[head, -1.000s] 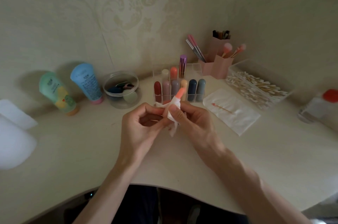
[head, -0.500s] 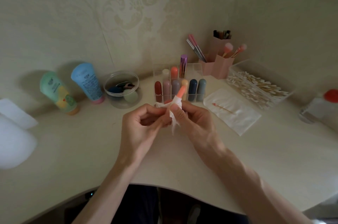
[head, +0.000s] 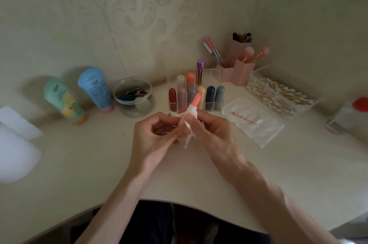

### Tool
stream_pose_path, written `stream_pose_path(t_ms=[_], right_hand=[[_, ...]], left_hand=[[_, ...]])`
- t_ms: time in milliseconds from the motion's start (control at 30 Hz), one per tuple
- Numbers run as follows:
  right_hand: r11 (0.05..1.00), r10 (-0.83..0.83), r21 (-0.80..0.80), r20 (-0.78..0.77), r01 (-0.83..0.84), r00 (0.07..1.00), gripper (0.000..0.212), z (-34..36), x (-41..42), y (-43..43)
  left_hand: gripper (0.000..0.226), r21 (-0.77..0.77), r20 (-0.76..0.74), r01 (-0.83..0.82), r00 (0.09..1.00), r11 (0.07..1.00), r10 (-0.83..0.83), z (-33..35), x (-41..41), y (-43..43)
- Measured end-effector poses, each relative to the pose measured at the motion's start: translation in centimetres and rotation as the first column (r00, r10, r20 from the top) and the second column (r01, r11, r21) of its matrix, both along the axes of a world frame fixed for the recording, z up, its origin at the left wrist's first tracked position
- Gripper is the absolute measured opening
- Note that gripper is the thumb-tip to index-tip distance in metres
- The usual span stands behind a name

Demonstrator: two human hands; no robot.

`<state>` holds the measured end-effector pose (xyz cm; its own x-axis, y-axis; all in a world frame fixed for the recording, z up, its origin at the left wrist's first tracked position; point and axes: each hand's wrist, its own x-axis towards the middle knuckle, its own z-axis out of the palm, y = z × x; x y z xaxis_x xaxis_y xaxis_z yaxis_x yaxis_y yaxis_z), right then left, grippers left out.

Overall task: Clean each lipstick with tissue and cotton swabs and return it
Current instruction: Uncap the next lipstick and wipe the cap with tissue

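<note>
Wiping is in progress on the coral-orange lipstick (head: 196, 99), held above the tabletop (head: 99, 154) between both hands with its bullet extended and tilted up and away from the person. A crumpled white tissue (head: 192, 113) is wrapped round the tube below the bullet. The right hand (head: 215, 132) pinches the wrapped tube, thumb pressed on the tissue. The left hand (head: 153, 134) has its fingers curled and pinches the tissue's other end, touching the right thumb.

Change over the last second is slight: the hands and bullet have kept their position, while the tissue has shifted round the tube and a loose tail now hangs lower beneath the right thumb. Judgement: the tube is being turned inside the tissue, so the tissue step is under way and not yet finished.

Just beyond the hands stands the clear acrylic lipstick organizer (head: 211, 76), with open compartments at its far right for the return. To the right of the right hand, a stained cotton swab (head: 242, 117) lies on a flat white tissue sheet (head: 256, 126)
</note>
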<state>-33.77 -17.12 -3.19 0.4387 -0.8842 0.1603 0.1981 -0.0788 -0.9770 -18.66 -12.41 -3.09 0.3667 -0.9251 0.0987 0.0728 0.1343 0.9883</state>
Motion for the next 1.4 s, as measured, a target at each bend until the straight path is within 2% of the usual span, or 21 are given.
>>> stream_pose_path(t_ms=[133, 267, 467, 633, 867, 1067, 1233, 1300, 1400], right_hand=[[0.998, -0.057, 0.008, -0.001, 0.057, 0.998, 0.032, 0.0, -0.2, -0.2], [0.995, -0.097, -0.031, -0.023, 0.097, 0.995, 0.027, -0.6, -0.1, -0.3], [0.982, -0.19, 0.017, -0.023, 0.191, 0.981, 0.026, -0.9, -0.2, -0.5], [0.967, -0.254, 0.019, -0.059, 0.255, 0.965, 0.013, -0.8, -0.2, -0.5], [0.918, -0.396, -0.022, -0.14, 0.397, 0.907, 0.011, -0.7, -1.0, -1.4], [0.824, -0.56, -0.041, -0.205, 0.565, 0.802, 0.023, -0.1, -2.9, -2.7], [0.776, -0.613, -0.013, -0.248, 0.63, 0.75, 0.019, -0.4, -3.5, -3.3], [0.772, -0.614, -0.014, -0.272, 0.635, 0.741, 0.021, -0.4, -3.6, -3.4], [0.777, -0.603, -0.022, -0.313, 0.629, 0.734, 0.025, -0.5, -3.6, -3.4]], left_hand=[[0.035, 0.049, -0.062, 0.084, 0.995, 0.995, -0.081, 0.6, 0.0, 0.3], [0.029, 0.032, -0.068, 0.066, 0.996, 0.997, -0.064, 0.3, 0.1, -0.1], [0.023, 0.001, 0.002, 0.041, 0.999, 0.999, -0.041, 0.1, 0.0, -0.3], [0.034, 0.02, 0.048, 0.078, 0.996, 0.997, -0.079, 0.2, -0.1, -0.3], [0.021, 0.097, 0.094, 0.087, 0.991, 0.991, -0.096, 0.5, -0.5, -0.1], [0.018, 0.215, 0.238, -0.002, 0.97, 0.977, -0.051, -0.2, -1.1, -1.5], [0.013, 0.189, 0.382, -0.052, 0.924, 0.981, -0.024, -0.3, -1.9, -2.8], [0.009, 0.166, 0.483, -0.102, 0.875, 0.981, 0.009, -0.5, -2.2, -3.4], [0.026, 0.132, 0.643, -0.198, 0.763, 0.971, 0.068, -0.8, -2.9, -3.9]])
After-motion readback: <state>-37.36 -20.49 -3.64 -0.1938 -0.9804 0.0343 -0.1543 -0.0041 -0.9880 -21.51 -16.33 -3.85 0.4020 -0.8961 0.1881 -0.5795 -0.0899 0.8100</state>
